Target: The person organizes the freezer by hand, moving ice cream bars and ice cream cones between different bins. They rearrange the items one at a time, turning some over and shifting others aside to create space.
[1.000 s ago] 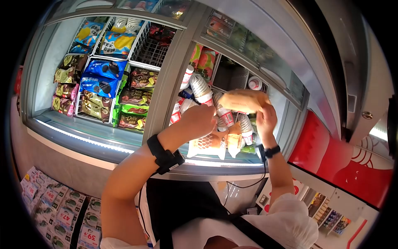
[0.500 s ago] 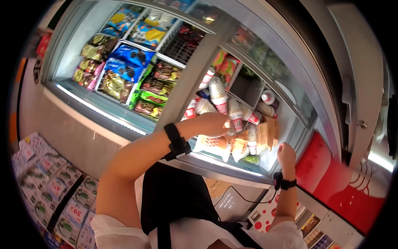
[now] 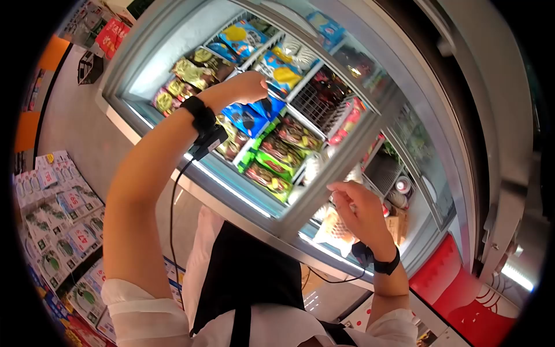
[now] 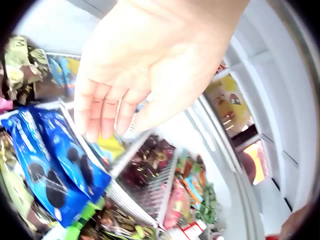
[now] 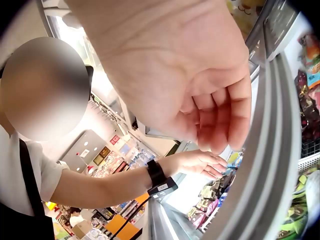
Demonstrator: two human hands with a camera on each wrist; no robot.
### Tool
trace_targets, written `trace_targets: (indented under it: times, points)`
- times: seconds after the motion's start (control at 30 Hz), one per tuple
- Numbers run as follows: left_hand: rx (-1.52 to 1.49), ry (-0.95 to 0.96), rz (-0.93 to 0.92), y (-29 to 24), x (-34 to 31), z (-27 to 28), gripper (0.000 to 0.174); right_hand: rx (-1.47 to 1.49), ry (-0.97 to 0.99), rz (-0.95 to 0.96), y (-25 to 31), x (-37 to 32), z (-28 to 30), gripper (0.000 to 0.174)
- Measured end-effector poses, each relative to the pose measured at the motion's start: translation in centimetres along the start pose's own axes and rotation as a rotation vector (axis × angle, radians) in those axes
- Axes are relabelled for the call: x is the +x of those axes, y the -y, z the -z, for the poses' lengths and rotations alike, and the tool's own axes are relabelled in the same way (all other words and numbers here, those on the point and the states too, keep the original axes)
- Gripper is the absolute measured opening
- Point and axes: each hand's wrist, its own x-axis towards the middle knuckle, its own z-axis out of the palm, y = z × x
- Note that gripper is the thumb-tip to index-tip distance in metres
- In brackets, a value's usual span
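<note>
My left hand is stretched over the left half of a chest freezer, loosely bent fingers holding nothing. Just below it lie blue ice-cream packets, with yellow-and-blue packets beyond. In the left wrist view, the left hand hangs palm visible above the wire baskets. Over the freezer's middle frame hovers my right hand, empty, its fingers relaxed and slightly curved. Under and beyond it, a honeycomb-patterned packet and a brown box lie in the right half.
Green and brown ice-cream packets fill a basket beside the middle frame. Wrapped cones lie in the right half. A sliding glass lid covers the back. Printed cartons are stacked on the floor at left.
My right hand has let go of the brown box, now in the right half, and moved left to the middle frame. My left hand has gone from the cones to the left half. The head view has turned.
</note>
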Motion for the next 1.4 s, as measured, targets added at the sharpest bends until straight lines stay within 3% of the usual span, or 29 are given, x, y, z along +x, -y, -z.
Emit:
trace_targets:
  times: [0.1,0.13,0.17,0.23,0.3,0.37,0.4,0.43,0.5,0.53,0.57,0.67,0.7,0.77,0.83,0.9,0.93,0.97,1.07,1.17,1.23,1.3,1.33,1.37,1.4]
  points:
    - [0.15,-0.267,-0.043,6.0,4.5,4.1,0.02,-0.001,-0.085,-0.018,1.5,5.7,-2.2,0.016]
    - [0.254,-0.196,-0.047,6.7,5.4,5.9,0.021,-0.04,-0.14,0.001,1.2,7.4,-3.1,0.016]
    - [0.283,-0.282,-0.023,7.8,6.5,6.8,0.023,-0.082,-0.194,0.024,0.3,9.0,-4.0,0.015]
    - [0.191,-0.452,0.032,10.1,9.2,8.1,0.023,-0.131,-0.253,-0.008,-1.2,11.1,-5.6,0.013]
    - [0.217,-0.59,-0.014,10.7,10.9,9.4,0.026,-0.239,-0.281,0.107,-2.1,11.3,-6.0,0.013]
    - [0.262,-0.589,-0.112,11.4,13.1,10.8,0.038,-0.3,-0.392,0.075,-3.0,10.2,-6.5,0.014]
    - [0.392,-0.625,-0.266,12.7,15.1,11.2,0.049,-0.395,-0.474,0.202,-4.1,9.4,-6.5,0.014]
    - [0.49,-0.645,-0.399,14.5,16.4,10.2,0.061,-0.27,-0.481,-0.015,-2.4,9.6,-6.5,0.014]
    - [0.708,-0.521,-0.404,13.7,15.2,11.7,0.084,-0.302,-0.478,-0.021,-0.6,10.5,-5.8,0.014]
    - [0.652,-0.48,-0.337,13.7,15.1,11.8,0.102,-0.224,-0.492,-0.061,-1.8,9.9,-6.4,0.014]
    - [0.641,-0.349,-0.28,13.5,15.4,12.2,0.098,-0.248,-0.495,-0.056,-2.7,9.4,-6.9,0.014]
    - [0.638,-0.305,-0.287,14.1,16.9,12.4,0.084,-0.361,-0.459,-0.026,-2.3,10.1,-6.6,0.013]
    - [0.611,-0.48,-0.335,14.4,17.4,11.2,0.053,-0.224,-0.481,-0.137,-1.5,10.0,-6.9,0.014]
    - [0.495,-0.504,-0.253,10.7,16.2,10.3,0.034,-0.327,-0.497,-0.009,-2.1,9.7,-7.0,0.015]
    - [0.15,-0.783,-0.718,9.2,19.4,5.5,0.02,-0.39,-0.495,-0.024,-2.1,9.8,-6.9,0.015]
    - [0.016,-0.405,-0.438,5.3,18.7,3.6,0.022,-0.326,-0.517,-0.086,-1.5,9.9,-6.7,0.013]
    - [-0.003,-0.319,-0.378,4.3,19.5,2.6,0.022,-0.307,-0.537,-0.07,-1.6,9.9,-6.9,0.013]
    - [-0.051,-0.294,-0.38,3.8,20.1,1.5,0.04,-0.29,-0.556,-0.054,-1.9,9.9,-7.1,0.012]
    - [0.338,-0.665,-0.344,3.6,27.2,-5.2,0.082,-0.372,-0.498,-0.033,-1.9,9.7,-7.0,0.012]
    - [0.119,-0.484,-0.201,3.5,29.3,-5.0,0.073,-0.369,-0.465,-0.06,-1.2,10.2,-6.9,0.013]
    - [-0.144,-0.604,-0.347,4.3,29.4,-5.0,0.04,-0.379,-0.454,-0.052,-1.2,10.1,-6.8,0.013]
    - [0.139,-0.639,-0.644,6.0,28.1,-4.1,0.024,-0.4,-0.497,0.008,-1.8,10.2,-6.8,0.013]
    - [-0.063,-0.68,-0.774,6.4,25.5,-2.7,0.014,-0.341,-0.523,-0.016,-2.0,10.0,-7.0,0.012]
    - [-0.513,-0.293,-0.535,5.8,23.0,-0.4,0.02,-0.281,-0.504,-0.066,-2.0,9.9,-6.9,0.012]
    - [-0.944,-0.062,-0.172,5.2,20.4,1.9,0.026,-0.276,-0.501,-0.039,-2.3,10.2,-6.7,0.012]
